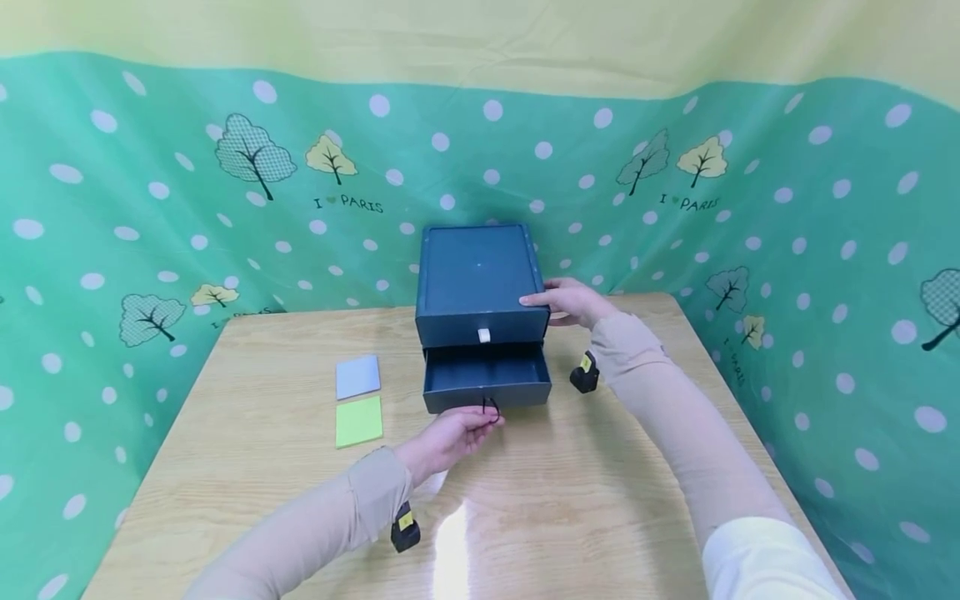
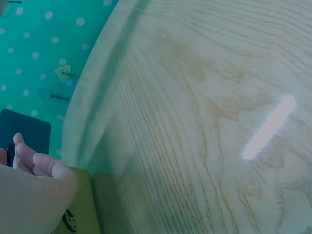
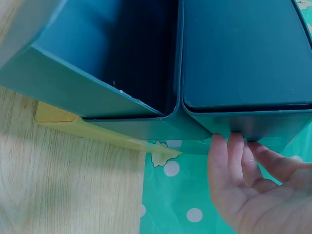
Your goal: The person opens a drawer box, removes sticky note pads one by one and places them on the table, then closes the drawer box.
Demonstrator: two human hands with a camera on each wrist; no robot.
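A dark blue two-drawer box (image 1: 480, 271) stands at the back of the table. Its upper drawer (image 1: 442, 330) is closed and has a white tab (image 1: 483, 335); the lower drawer (image 1: 450, 399) is pulled partway out. At the lower drawer's front, my left hand (image 1: 453, 437) pinches a black loop pull (image 1: 492, 408). My right hand (image 1: 572, 302) rests against the box's right side, one digit over its top edge. In the right wrist view, fingertips (image 3: 236, 141) press the box's side wall, with fingers mostly straight.
A blue sticky-note pad (image 1: 357, 377) and a green one (image 1: 358, 422) lie left of the box. Black wrist devices (image 1: 405, 533) with yellow labels sit at both wrists. Behind the table hangs a green dotted curtain (image 1: 480, 158). A yellow edge (image 3: 56, 114) shows beneath the box.
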